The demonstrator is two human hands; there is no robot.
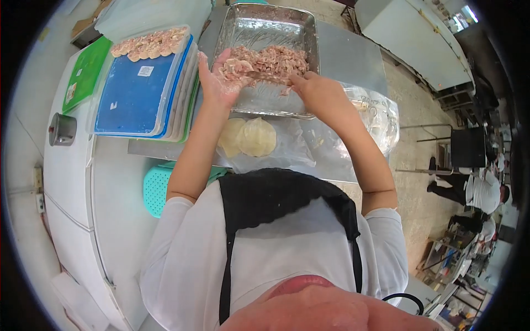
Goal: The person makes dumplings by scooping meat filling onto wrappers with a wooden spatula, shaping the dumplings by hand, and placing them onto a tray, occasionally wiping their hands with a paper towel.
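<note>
Raw minced filling (284,59) lies in a metal tray (265,105). Over the tray's left side my left hand (222,85) is palm up, its fingers partly spread and dusted white, with a filled wrapper (236,68) resting on it. My right hand (317,94) is closed on the handle end of a thin spreading tool (268,76), whose far end touches the filling at the left palm. Nearer my body, round pale wrappers (258,137) lie in a stack on a clear plastic sheet (292,144).
At left, a blue tray (130,99) holds rows of filled dumplings (149,45). Beyond are a green board (85,74) and a metal pot (62,129). A wrapped plastic package (381,118) sits at right. People (480,190) are in the far right background.
</note>
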